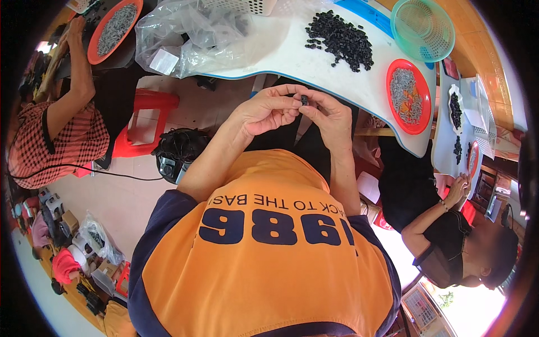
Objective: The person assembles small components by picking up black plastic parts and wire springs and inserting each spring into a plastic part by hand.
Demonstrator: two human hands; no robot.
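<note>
In front of my chest, just off the near edge of the white table, both hands meet at a small black plastic part. My left hand pinches it from one side with thumb and forefinger. My right hand grips the other side the same way. Fingertips cover much of the part, so its exact shape is hard to make out. Beyond the hands lies a heap of similar black parts. To their right, a red plate holds many small grey pieces and some orange ones.
A green perforated basket stands at the far right of the table. Clear plastic bags cover its left part. A red stool and a black bag are on the left. Co-workers sit on both sides, one with hands together.
</note>
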